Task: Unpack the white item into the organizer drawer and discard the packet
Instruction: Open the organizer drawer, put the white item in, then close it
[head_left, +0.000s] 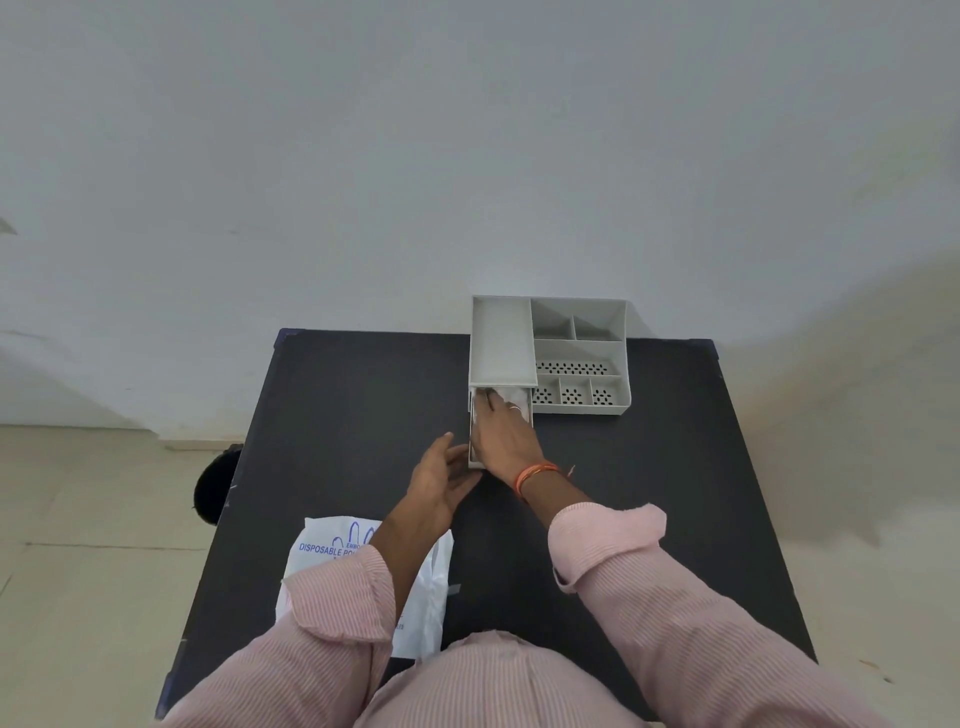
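Observation:
A grey organizer (582, 353) stands at the far side of the black table (649, 493). Its drawer (474, 441) is pulled out toward me on the organizer's left side. My right hand (506, 434) reaches into the drawer, fingers pressing on the white item (514, 397), which lies inside under the organizer's lid edge. My left hand (441, 480) is open beside the drawer's near left corner, touching its front. The white packet (423, 587) with blue print lies flat on the table near me, partly under my left forearm.
The organizer's right part has several open compartments, some with perforated floors. A dark round object (215, 486) sits on the tiled floor left of the table. A white wall rises behind the table.

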